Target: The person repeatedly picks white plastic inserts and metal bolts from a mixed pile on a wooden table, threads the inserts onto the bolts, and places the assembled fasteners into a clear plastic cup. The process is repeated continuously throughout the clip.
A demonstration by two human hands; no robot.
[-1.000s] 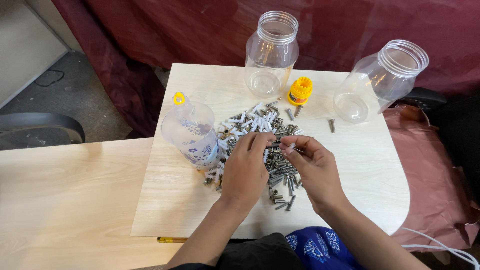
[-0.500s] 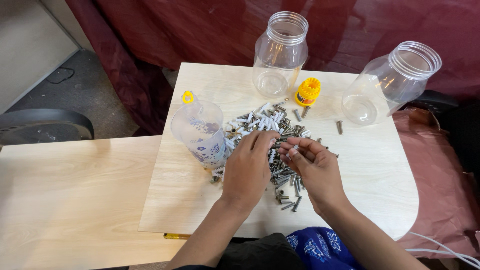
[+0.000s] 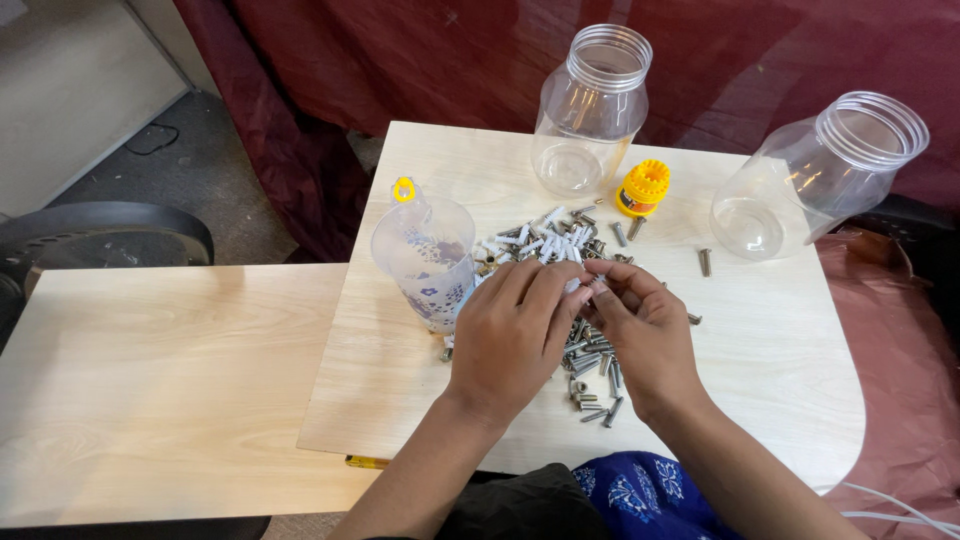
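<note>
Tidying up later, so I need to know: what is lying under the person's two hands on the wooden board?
A pile of grey screws and white plugs spreads out around the left hand and right hand. The pieces directly beneath the palms are covered.

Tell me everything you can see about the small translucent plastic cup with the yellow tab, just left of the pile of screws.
The small translucent plastic cup stands upright on the pale wooden board, at the left edge of the pile of metal screws and white plugs. Its frosted wall carries a faint blue-purple flower print, and a yellow loop-shaped tab sticks up from the far rim. The mouth is open; contents cannot be made out. The left hand lies just right of it, perhaps brushing its lower side.
</note>
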